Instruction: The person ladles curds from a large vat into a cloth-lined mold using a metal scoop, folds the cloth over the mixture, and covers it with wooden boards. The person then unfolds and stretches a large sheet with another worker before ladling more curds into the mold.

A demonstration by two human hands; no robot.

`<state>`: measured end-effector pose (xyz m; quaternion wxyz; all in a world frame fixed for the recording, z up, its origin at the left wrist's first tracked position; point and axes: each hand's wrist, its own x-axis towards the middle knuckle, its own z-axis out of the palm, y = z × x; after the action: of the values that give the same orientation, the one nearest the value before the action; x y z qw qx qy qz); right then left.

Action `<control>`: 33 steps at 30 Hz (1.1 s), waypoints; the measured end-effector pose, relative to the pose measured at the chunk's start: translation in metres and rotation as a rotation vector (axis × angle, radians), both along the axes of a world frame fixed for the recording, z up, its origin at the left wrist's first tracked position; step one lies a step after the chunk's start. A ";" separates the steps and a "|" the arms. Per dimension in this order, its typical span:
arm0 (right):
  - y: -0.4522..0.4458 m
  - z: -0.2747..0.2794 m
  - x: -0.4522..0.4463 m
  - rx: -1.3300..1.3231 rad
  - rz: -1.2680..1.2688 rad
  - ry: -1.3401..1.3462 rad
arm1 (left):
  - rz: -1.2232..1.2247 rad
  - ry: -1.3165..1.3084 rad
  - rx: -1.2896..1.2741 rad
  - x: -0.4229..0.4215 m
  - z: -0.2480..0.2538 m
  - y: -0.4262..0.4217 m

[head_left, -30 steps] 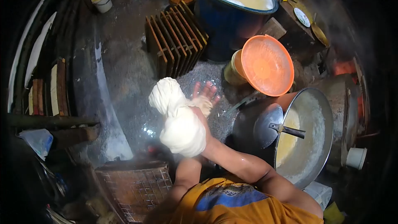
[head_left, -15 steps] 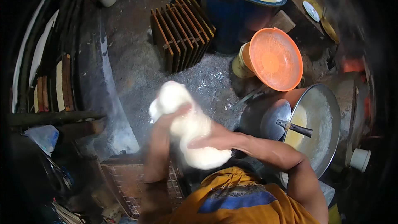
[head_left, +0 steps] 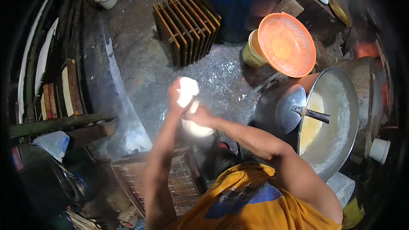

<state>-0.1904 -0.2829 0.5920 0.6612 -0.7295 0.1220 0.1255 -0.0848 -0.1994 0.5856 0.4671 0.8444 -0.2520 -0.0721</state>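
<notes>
Over the wet floor, both my hands grip a soft white bunched cloth point(head_left: 188, 90), smeared by motion. My left hand point(head_left: 175, 96) is closed around its upper end, where a bright bulge pokes out. Just below and to the right, my right hand point(head_left: 202, 115) is wrapped round the lower part. More of the white cloth hangs beneath the right hand. Some fingers are blurred or hidden by the cloth. Under my left forearm is a wooden frame with a wire grid point(head_left: 166, 179).
Ahead stands a rack of wooden boards point(head_left: 187, 30) beside a large blue barrel point(head_left: 238, 12). To the right are an orange basin point(head_left: 285, 44) on a pail point(head_left: 252, 53), and a big metal pan point(head_left: 343, 115) with pale liquid and a handled metal scoop point(head_left: 292, 108).
My hands have drawn closer together. The white cloth, spread long and loose before, is now bunched smaller and gripped between them. The view has shifted slightly.
</notes>
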 end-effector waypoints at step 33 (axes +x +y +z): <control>-0.089 0.080 -0.034 -0.174 0.154 -0.311 | -0.133 0.751 -0.944 -0.049 0.038 -0.001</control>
<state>-0.2248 -0.3714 0.6716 0.5949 -0.8018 -0.0275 0.0507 -0.1337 -0.2001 0.6236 0.8426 0.4454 -0.1269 -0.2748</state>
